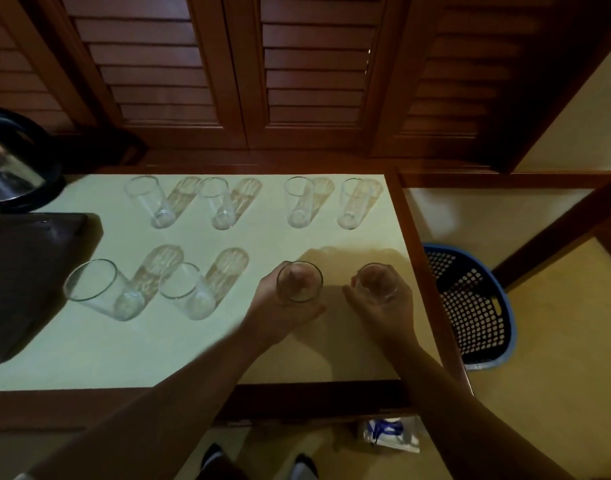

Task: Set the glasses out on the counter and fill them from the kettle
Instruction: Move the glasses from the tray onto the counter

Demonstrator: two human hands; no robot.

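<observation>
Glass in left hand: the left hand (pixel 283 311) is wrapped around a clear glass (pixel 300 282) standing upright on the table (pixel 89 351), in the near row.
Glass in right hand: the right hand (pixel 383 306) is curled around a second glass (pixel 378 282), just beside the first, near the table's right edge.
Near row, left part: two empty glasses (pixel 99 289) (pixel 188 291) stand free, well apart from the hands.
Far row: four more empty glasses (pixel 151 200) (pixel 217 202) (pixel 299 202) (pixel 354 202) stand in a line near the back edge.
Dark tray: a dark flat tray (pixel 27 271) lies at the table's left side.
Kettle: a shiny metal kettle (pixel 13 161) with black trim stands at the far left corner, beyond the tray.
Basket: a blue and black perforated basket (pixel 470 303) sits on the floor to the right of the table.
Backdrop: brown louvred wooden doors (pixel 228 64) rise behind the table.
</observation>
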